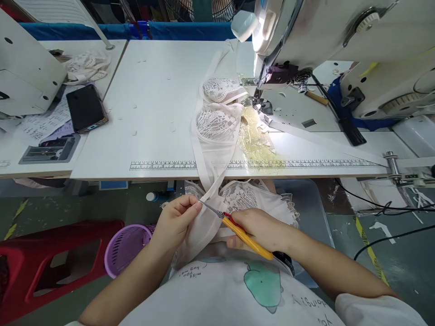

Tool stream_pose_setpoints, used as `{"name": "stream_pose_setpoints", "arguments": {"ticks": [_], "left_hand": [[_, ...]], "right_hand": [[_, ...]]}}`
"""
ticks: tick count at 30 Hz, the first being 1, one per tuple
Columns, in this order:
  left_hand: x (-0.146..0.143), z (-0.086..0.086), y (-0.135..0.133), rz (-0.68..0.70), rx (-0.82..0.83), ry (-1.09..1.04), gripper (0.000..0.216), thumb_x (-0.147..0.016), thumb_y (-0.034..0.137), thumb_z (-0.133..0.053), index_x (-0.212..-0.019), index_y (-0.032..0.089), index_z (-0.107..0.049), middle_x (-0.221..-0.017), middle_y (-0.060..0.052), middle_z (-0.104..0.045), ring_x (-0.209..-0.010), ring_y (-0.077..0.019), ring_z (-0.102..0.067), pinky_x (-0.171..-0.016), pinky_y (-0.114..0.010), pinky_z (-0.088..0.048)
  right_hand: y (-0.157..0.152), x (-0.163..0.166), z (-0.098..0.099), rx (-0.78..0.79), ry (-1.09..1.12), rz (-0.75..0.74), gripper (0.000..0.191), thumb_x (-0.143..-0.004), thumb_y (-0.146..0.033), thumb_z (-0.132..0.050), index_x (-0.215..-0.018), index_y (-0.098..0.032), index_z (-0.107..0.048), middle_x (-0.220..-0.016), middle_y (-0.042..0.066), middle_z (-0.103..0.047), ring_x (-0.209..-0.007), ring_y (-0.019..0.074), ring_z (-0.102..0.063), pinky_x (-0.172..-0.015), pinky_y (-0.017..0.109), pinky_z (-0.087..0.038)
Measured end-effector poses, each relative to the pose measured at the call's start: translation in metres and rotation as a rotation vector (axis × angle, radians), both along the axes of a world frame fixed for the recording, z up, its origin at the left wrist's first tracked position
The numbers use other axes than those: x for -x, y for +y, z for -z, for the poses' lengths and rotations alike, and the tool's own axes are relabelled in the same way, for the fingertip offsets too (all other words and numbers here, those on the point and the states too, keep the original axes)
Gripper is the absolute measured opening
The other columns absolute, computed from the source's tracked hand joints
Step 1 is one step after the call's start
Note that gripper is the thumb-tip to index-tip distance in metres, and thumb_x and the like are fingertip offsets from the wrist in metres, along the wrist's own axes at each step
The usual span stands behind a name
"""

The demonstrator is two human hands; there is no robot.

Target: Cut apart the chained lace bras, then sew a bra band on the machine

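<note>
A chain of white lace bras (217, 122) runs down the table from beside the sewing machine needle, over the front edge and into my lap. My left hand (181, 219) pinches the edge of a white band or strap just below the table edge. In my right hand (254, 226) are thread snips (247, 236) with a yellow handle, a red part and grey blades. The blade tips reach the fabric at my left fingertips; the fingers hide whether they touch the edge. More white lace (241, 194) hangs beneath my right hand.
The sewing machine (306, 36) stands at the right, with yellowish clear film (253, 131) beside its needle. A printed ruler (159, 166) runs along the table's front edge. At left lie a black phone-like box (86, 108), a purple basket (125, 249) and a red stool (61, 258).
</note>
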State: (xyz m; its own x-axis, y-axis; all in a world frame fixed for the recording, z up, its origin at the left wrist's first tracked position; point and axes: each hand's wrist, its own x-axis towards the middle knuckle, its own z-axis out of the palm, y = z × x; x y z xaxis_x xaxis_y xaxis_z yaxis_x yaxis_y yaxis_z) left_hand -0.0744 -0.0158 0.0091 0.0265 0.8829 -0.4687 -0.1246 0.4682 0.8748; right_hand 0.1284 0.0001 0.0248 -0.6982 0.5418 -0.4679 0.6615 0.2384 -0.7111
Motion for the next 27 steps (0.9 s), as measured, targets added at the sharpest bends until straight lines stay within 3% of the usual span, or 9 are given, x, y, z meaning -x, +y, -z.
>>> {"name": "stream_pose_setpoints", "arguments": {"ticks": [7,14,18,21,24,27], "left_hand": [[0.000,-0.001,0.000,-0.006,0.001,0.005,0.025,-0.063,0.033,-0.069,-0.054,0.016,-0.053,-0.050,0.004,-0.045,-0.046,-0.0074,-0.035,-0.044,-0.019,-0.027],[0.001,-0.006,-0.001,0.011,-0.058,0.008,0.019,-0.064,0.031,-0.070,-0.057,0.016,-0.060,-0.055,0.002,-0.052,-0.050,-0.0099,-0.043,-0.047,-0.020,-0.034],[0.004,-0.005,-0.004,0.036,-0.156,-0.005,0.012,-0.065,0.030,-0.072,-0.063,0.019,-0.068,-0.069,-0.004,-0.063,-0.068,-0.0167,-0.056,-0.061,-0.025,-0.044],[0.003,-0.007,-0.006,0.062,-0.156,0.013,0.011,-0.065,0.031,-0.072,-0.065,0.019,-0.070,-0.067,-0.004,-0.065,-0.065,-0.0162,-0.056,-0.060,-0.025,-0.044],[-0.004,-0.011,-0.007,0.130,-0.168,0.066,0.011,-0.066,0.030,-0.070,-0.065,0.019,-0.070,-0.064,-0.003,-0.064,-0.061,-0.0150,-0.055,-0.056,-0.023,-0.043],[-0.013,-0.019,-0.005,0.260,-0.229,0.150,0.011,-0.070,0.028,-0.066,-0.065,0.018,-0.069,-0.064,-0.003,-0.066,-0.061,-0.0158,-0.057,-0.058,-0.024,-0.045]], "right_hand": [[-0.005,0.003,0.006,-0.001,-0.026,0.070,0.044,-0.075,-0.059,-0.053,-0.064,-0.019,-0.040,-0.060,-0.001,-0.048,-0.052,0.0116,-0.040,-0.049,0.023,-0.032],[-0.011,-0.001,0.011,0.055,0.070,0.203,0.034,-0.079,-0.044,-0.051,-0.061,-0.020,-0.036,-0.061,-0.001,-0.048,-0.056,0.0125,-0.045,-0.053,0.023,-0.035],[-0.008,-0.015,0.000,-0.026,0.177,0.248,0.036,-0.078,-0.049,-0.050,-0.064,-0.021,-0.031,-0.062,-0.002,-0.045,-0.054,0.0116,-0.039,-0.051,0.024,-0.033],[-0.007,-0.018,-0.007,-0.126,0.310,0.380,0.041,-0.071,-0.052,-0.059,-0.067,-0.021,-0.033,-0.067,-0.001,-0.043,-0.057,0.0121,-0.039,-0.051,0.025,-0.034],[-0.009,-0.009,-0.009,-0.174,0.464,0.506,0.035,-0.070,-0.045,-0.062,-0.069,-0.020,-0.038,-0.069,-0.001,-0.043,-0.059,0.0123,-0.042,-0.055,0.026,-0.039],[-0.009,0.003,-0.011,-0.160,0.513,0.534,0.023,-0.073,-0.034,-0.059,-0.071,-0.019,-0.041,-0.066,-0.002,-0.043,-0.058,0.0117,-0.043,-0.057,0.026,-0.041]]}}
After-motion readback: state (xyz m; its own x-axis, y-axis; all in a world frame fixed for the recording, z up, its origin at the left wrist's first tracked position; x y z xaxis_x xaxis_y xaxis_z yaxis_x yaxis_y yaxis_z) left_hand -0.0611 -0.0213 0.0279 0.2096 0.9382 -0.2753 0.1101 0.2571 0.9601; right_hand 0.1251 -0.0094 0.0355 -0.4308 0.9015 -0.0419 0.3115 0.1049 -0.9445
